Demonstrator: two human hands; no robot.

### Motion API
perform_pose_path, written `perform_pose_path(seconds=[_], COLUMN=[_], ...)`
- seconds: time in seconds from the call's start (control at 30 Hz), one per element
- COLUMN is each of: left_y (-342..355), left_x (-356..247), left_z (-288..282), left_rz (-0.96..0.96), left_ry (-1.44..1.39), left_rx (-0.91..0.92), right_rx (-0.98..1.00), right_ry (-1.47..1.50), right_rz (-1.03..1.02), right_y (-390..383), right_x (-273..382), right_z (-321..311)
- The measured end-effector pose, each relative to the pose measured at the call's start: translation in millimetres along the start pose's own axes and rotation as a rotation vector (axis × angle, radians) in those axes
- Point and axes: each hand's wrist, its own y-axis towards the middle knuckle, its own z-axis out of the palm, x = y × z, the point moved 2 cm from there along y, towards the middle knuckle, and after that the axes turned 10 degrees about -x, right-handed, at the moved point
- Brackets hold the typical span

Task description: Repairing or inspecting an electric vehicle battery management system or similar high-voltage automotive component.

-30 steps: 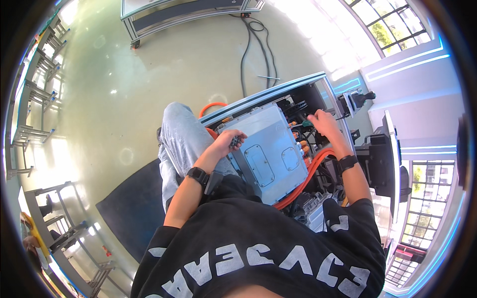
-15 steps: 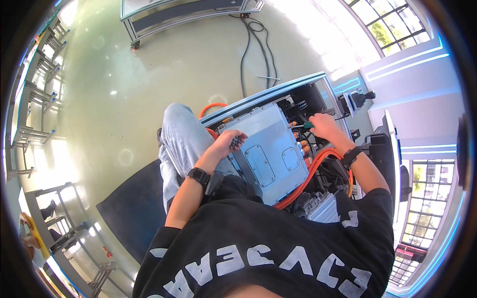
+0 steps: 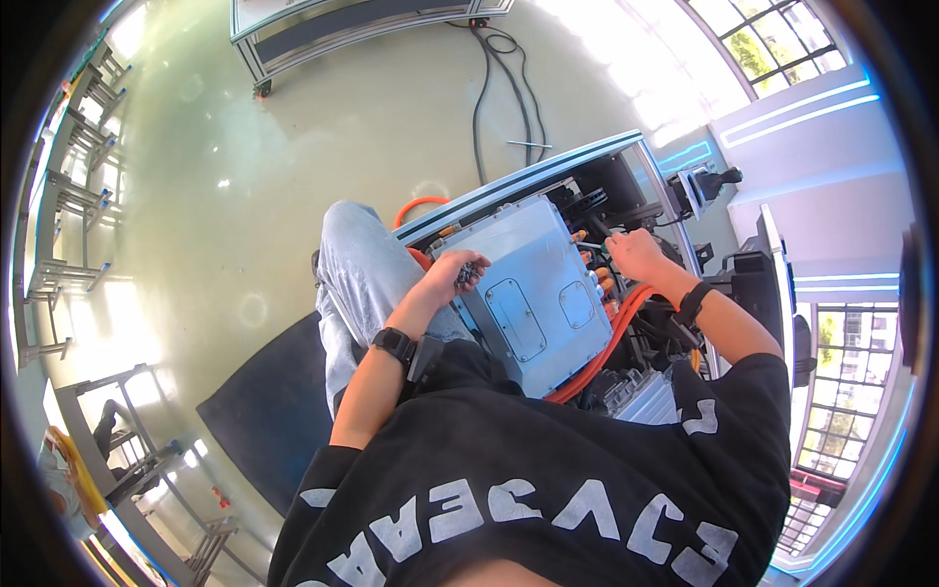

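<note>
Head view: we are looking down on a flat, rectangular, silver metal housing [image 3: 550,284], which is sitting inside an open frame of silver aluminium rails [image 3: 518,186] in front of our body. Two rounded plates, a larger [image 3: 515,318] and a smaller [image 3: 577,305], are facing up toward us, so the upper face is presumably being left exposed for access.

At the near-left edge of the housing, we are cupping the left hand [image 3: 458,276], palm turned inward and fingers partly curled, around a cluster of small, dark, metallic-looking parts [image 3: 468,276]. This cupped hold is probably preventing loose pieces from scattering; we cannot tell their exact type or number.

Beyond the opposite edge, we are reaching with the right hand [image 3: 638,256] toward a row of orange, cylindrical connectors [image 3: 603,278]. Its fingers are curled and nearly closed, back of the hand upward. The grip is hidden, so we cannot tell what, if anything, it is enclosing, nor whether it is touching a connector.

Thick, bright-orange cables [image 3: 618,333] are curving along the right side of the housing, apparently routed there so as not to be crossing the plates. Our bent leg in pale-blue denim [image 3: 360,249] is standing left of the frame, seemingly positioning us close enough for both arms to be reaching in.
</note>
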Motion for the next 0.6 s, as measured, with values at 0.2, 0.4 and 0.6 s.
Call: perform_pose_path(seconds=[0.2,0.4,0.6], left_y=[1.3,2.5,2.0], left_x=[-0.9,1.1,3.0], left_z=[-2.8,-1.4,-3.9], left_rz=[-0.01,-0.019,-0.004], left_ry=[-0.003,0.011,-0.001], left_rx=[0.003,-0.011,-0.017], right_rx=[0.33,-0.15,-0.069], right_ry=[1.466,0.269,0.049], right_rz=[1.344,0.254,-0.213], right_y=[-3.5,4.1,23.8], right_x=[-16.3,2.4,-7.4], right_z=[7.1,-8.9,-20.8])
